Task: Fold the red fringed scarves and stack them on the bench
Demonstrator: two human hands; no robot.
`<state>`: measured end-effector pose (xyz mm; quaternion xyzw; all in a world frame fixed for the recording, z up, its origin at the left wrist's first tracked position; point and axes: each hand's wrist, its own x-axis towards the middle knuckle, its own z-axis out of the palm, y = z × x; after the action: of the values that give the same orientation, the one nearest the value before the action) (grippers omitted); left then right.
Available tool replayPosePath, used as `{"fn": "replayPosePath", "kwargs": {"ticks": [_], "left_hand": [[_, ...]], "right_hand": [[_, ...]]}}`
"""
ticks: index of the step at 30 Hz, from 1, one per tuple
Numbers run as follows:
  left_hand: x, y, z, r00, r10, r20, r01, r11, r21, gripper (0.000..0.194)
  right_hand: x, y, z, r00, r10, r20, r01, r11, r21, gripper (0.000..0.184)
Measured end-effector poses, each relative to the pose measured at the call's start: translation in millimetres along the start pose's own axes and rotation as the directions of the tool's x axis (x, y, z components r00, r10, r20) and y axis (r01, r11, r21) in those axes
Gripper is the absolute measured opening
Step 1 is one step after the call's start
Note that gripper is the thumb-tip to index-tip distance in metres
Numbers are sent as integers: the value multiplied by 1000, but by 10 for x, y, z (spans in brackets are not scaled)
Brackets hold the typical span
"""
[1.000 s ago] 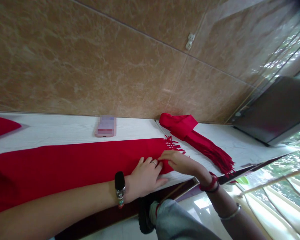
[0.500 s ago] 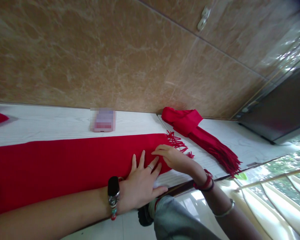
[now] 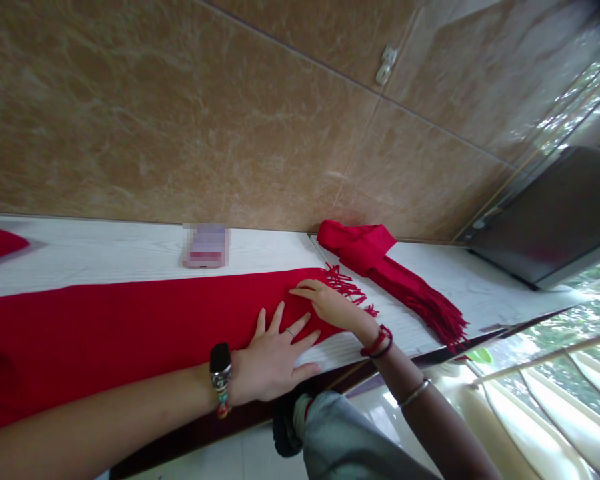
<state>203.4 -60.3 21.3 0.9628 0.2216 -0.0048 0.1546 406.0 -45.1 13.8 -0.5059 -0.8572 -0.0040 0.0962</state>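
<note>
1. A long red scarf lies spread along the near side of the white tabletop, running out of view at the left. Its fringe fans out at the right end, over bare tabletop.
2. The left hand lies palm down on the scarf near that end, fingers spread wide and thumb stretched out past the near edge. It grips nothing.
3. The right hand reaches over the fringed end, just beside the left hand. Its fingers are nearly straight and close together, laid on the cloth, with nothing seen in their grasp; the thumb is hidden.
4. A dark-faced watch and a beaded bracelet are on the left wrist; a red band and a silver bangle are on the right arm.
5. Beyond the fringe, a folded scarf, also red, lies at a slant, its tassels toward the table's near edge.
6. A phone, blurred out, lies between the scarf and the brown wall.
7. Red cloth shows at the far left.
8. Below the table are a jeans leg and a dark shoe.
</note>
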Motion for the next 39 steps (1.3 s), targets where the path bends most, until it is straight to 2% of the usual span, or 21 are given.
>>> {"fn": "replayPosePath", "kwargs": {"ticks": [3,6,9,11,14,16,19,21,23,25,28,32,39], "left_hand": [[2,-4,16,1000,0,-4,0,1000,-7,55],[3,-3,17,1000,3,5,-3,1000,-12,54],[4,-7,8,1000,-4,1,4,1000,-3,55],[1,-12,11,1000,-3,-2,3,1000,2,55],[-5,-14,24,1000,6,6,-6,1000,-7,55],[-3,-12,9,1000,11,15,-10,1000,-24,56],[35,-45,-98,997,20,73,-15,997,-69,55],[85,-128,-207,998,-19,68,25,995,-95,54],[144,-277,-290,991,-121,-61,117,991,-62,53],[200,-468,-303,948,-234,-217,243,970,12,54],[253,-727,-201,922,-330,-200,349,935,64,59],[274,-875,-67,931,-311,-192,333,938,94,60],[173,-1071,-85,958,-178,-226,218,962,167,53]], "right_hand": [[30,103,31,999,33,-38,-35,997,-70,52],[70,100,34,995,57,-78,-63,995,-79,43],[141,43,73,999,-34,2,34,999,-42,42],[175,69,119,996,-39,75,42,998,-50,42],[157,228,160,988,138,75,-129,985,-114,43],[115,342,152,962,267,50,-256,953,-160,43],[77,402,128,938,347,-13,-343,918,-201,44],[83,370,142,955,293,-41,-295,938,-183,46],[104,323,186,981,194,-23,-196,970,-143,46],[119,303,235,990,144,1,-143,984,-108,46],[111,347,270,988,155,4,-154,984,-86,47],[60,439,249,974,226,23,-223,971,-84,48],[42,454,200,966,257,37,-252,962,-107,50]]}}
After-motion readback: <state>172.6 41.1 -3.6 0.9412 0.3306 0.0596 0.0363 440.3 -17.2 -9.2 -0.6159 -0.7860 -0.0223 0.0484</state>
